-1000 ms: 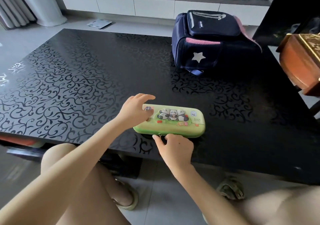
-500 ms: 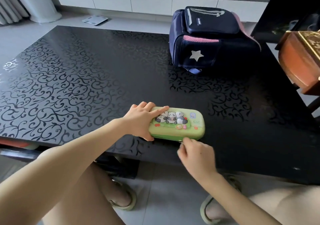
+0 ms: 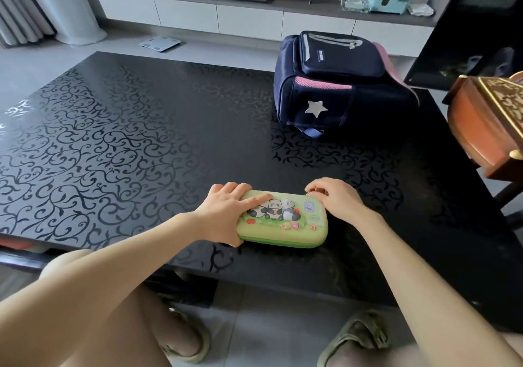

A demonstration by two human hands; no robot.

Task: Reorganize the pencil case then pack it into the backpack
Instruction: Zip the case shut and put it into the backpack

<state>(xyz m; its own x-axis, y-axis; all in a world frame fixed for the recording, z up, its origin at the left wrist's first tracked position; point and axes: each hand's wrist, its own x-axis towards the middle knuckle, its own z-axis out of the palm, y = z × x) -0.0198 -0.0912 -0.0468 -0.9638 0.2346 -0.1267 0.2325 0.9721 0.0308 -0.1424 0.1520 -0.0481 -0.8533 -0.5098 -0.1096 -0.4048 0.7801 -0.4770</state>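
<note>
Our right hand [image 3: 336, 201] has moved from the near edge to the far right corner of the pencil case [image 3: 283, 221] on the desk [image 3: 141, 140], grip pinching what looks like the zipper pull, left hand [image 3: 226, 213] spread flat pinning it, so unzipping is underway, backpack [image 3: 339, 83] well apart.

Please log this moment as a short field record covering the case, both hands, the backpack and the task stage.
pencil case: green, panda print, lid down, flat near table front edge
left hand: pressing on case's left end
right hand: pinching at far right corner, likely the zipper pull
backpack: navy, far right of table, apart from case
stage: case not yet packed
</note>
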